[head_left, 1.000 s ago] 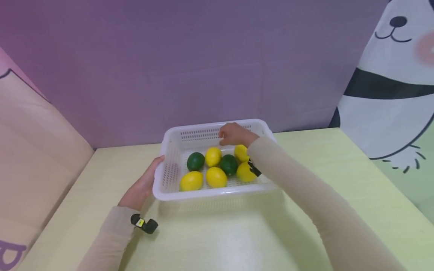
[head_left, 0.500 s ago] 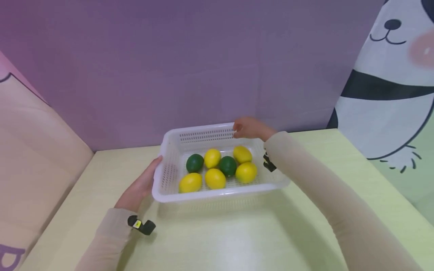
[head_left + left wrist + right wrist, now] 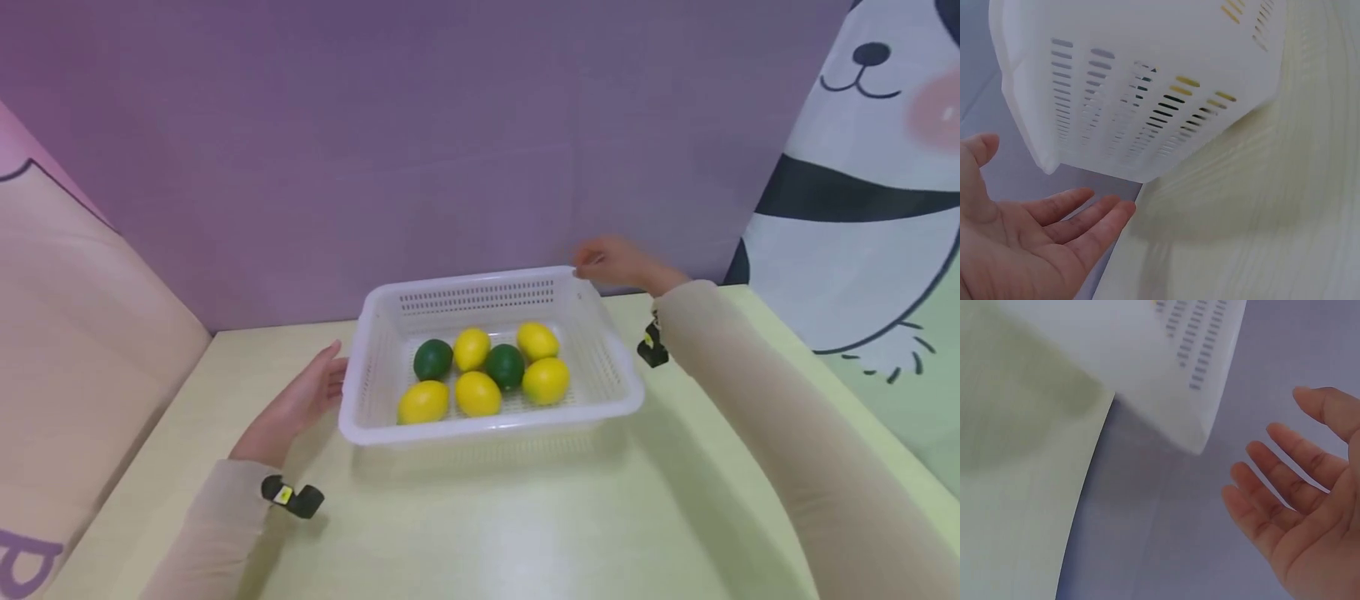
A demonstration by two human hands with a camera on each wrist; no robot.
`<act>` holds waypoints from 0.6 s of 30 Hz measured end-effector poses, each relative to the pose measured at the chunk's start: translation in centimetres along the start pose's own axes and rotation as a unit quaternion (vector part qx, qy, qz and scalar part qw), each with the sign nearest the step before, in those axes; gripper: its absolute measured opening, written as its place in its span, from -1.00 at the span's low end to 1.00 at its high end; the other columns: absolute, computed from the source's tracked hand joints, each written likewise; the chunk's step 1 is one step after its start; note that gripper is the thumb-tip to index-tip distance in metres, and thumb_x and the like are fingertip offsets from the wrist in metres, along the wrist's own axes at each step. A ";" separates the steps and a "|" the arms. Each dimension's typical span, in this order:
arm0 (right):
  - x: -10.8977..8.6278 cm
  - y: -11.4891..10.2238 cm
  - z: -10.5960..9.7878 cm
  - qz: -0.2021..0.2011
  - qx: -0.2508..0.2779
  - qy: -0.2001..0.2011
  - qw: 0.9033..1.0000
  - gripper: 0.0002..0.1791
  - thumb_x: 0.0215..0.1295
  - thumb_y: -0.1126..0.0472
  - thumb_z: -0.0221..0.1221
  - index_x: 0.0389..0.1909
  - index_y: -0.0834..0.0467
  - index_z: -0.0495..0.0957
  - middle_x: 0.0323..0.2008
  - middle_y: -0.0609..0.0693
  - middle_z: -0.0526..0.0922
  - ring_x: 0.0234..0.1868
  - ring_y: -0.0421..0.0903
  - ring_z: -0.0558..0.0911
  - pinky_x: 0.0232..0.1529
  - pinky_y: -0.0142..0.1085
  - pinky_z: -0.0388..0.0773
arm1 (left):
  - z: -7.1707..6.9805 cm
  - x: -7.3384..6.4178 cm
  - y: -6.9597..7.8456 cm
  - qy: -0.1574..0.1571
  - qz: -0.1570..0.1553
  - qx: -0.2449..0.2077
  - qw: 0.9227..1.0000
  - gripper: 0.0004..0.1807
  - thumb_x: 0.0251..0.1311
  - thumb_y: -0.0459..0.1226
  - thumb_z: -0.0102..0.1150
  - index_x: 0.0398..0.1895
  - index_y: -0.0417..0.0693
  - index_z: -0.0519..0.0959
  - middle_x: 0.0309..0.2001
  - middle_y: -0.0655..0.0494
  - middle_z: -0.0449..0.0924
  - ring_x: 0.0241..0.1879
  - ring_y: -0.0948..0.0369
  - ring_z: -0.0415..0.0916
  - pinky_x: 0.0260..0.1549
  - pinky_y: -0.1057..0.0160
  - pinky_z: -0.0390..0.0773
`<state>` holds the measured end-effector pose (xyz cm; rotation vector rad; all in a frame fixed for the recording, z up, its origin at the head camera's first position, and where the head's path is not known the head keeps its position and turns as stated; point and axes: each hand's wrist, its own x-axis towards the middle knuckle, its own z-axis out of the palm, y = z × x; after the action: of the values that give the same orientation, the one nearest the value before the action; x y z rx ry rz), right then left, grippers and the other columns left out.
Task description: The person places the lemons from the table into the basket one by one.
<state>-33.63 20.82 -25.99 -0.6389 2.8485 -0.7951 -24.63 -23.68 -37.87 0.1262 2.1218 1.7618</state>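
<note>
A white plastic basket (image 3: 491, 427) with slotted walls stands on the table toward its back edge. Inside lie several yellow lemons (image 3: 477, 394) and two dark green fruits, one at the left (image 3: 432, 360) and one near the middle (image 3: 505, 367). My left hand (image 3: 303, 400) is beside the basket's left wall, its fingers loosely extended; in the left wrist view a gap shows between fingertips (image 3: 1124, 207) and wall. Near the back right corner hovers my right hand (image 3: 618, 262), its fingers (image 3: 1285, 465) relaxed, spread and holding nothing, apart from the basket in the right wrist view.
The pale yellow-green table (image 3: 480, 517) runs back to a purple cloth backdrop (image 3: 450, 167). At the right hangs a panda print (image 3: 855, 267), and a light panel (image 3: 82, 333) borders the left side. Each sleeve carries a small black wrist camera, such as the left one (image 3: 292, 497).
My right hand has moved right, from over the basket to its back right corner. My left hand has come off the left rim and shifted slightly left. The fruits lie as before.
</note>
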 end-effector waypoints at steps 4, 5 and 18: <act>-0.7 2.1 -1.1 -0.029 -0.018 0.017 0.999 -0.66 0.32 0.29 0.05 -0.03 0.49 0.43 -0.05 0.41 0.51 0.00 0.31 0.47 0.04 0.14 0.42 | -0.2 -0.3 0.6 0.014 0.003 0.039 0.999 -0.10 0.40 0.18 -0.58 0.37 -0.53 -0.06 0.35 -0.47 0.02 0.31 -0.18 0.12 0.32 0.01 0.15; -1.0 2.6 -1.2 -0.034 -0.023 0.022 0.999 -0.67 0.32 0.30 0.05 -0.04 0.50 0.42 -0.07 0.43 0.51 -0.01 0.32 0.48 0.03 0.13 0.43 | -0.3 -0.4 0.8 0.019 0.005 0.055 0.998 -0.13 0.41 0.16 -0.55 0.36 -0.52 -0.02 0.34 -0.45 0.06 0.31 -0.19 0.14 0.31 0.01 0.18; -6.1 7.0 -0.7 -0.050 -0.110 0.068 0.990 -0.55 0.27 0.19 0.15 0.01 0.49 0.45 -0.03 0.43 0.51 0.01 0.33 0.48 0.03 0.16 0.41 | -0.8 -1.5 3.3 0.057 0.011 0.207 0.977 -0.25 0.44 0.05 -0.34 0.36 -0.46 0.06 0.34 -0.40 0.11 0.29 -0.27 0.13 0.28 -0.13 0.16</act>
<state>-30.86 29.17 -29.00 -0.7877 3.0798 -0.5606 -24.11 -24.21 -34.18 0.1618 2.5535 1.3415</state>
